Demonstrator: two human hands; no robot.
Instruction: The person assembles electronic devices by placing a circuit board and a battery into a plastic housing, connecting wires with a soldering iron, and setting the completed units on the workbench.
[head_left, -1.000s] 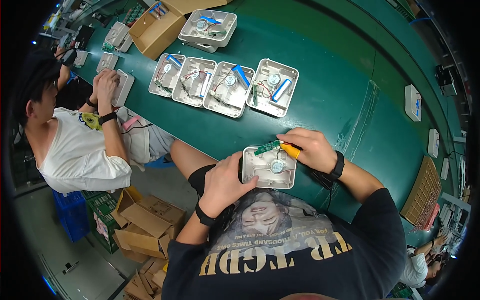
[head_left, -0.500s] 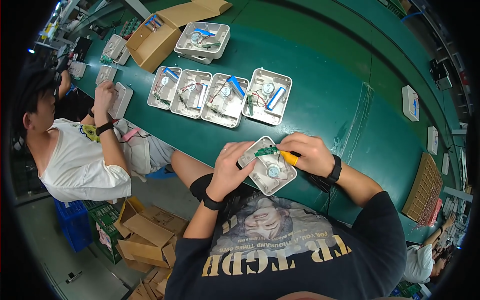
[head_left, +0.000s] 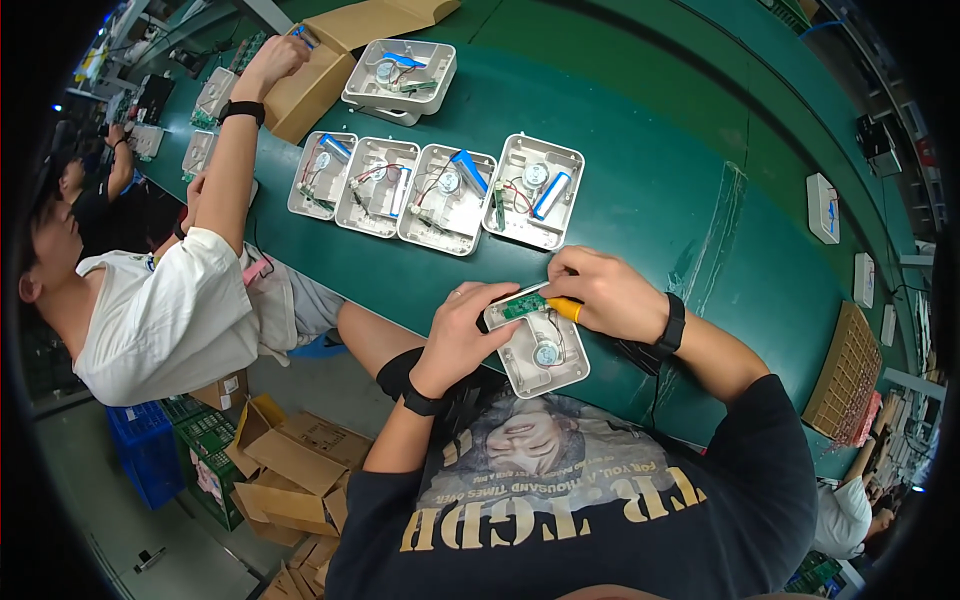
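A white plastic housing point(head_left: 518, 367) is at the table's near edge, in front of my body. My left hand point(head_left: 462, 332) grips its left rim, with the thumb reaching inside. A green circuit board point(head_left: 520, 307) lies at the housing's far end, below a round speaker point(head_left: 547, 354) in the picture's sense of far and near reversed: the speaker is nearer me. My right hand point(head_left: 612, 292) is closed around a yellow-handled tool point(head_left: 565, 307) beside the board. The tool's tip is hidden, and thin wires run near the speaker.
Beyond my hands stand several open white housings point(head_left: 447, 205) with blue cylindrical batteries, speakers and boards. Stacked housings point(head_left: 400, 85) and an open cardboard box point(head_left: 318, 95) are farther back. A co-worker's hand point(head_left: 276, 62) reaches to the box. A dark cable point(head_left: 656, 408) hangs near my right wrist.
The circuit board has settled lower and flatter in the housing. My right hand has shifted slightly left with the yellow-handled tool. The co-worker's arm has swung up to the cardboard box.
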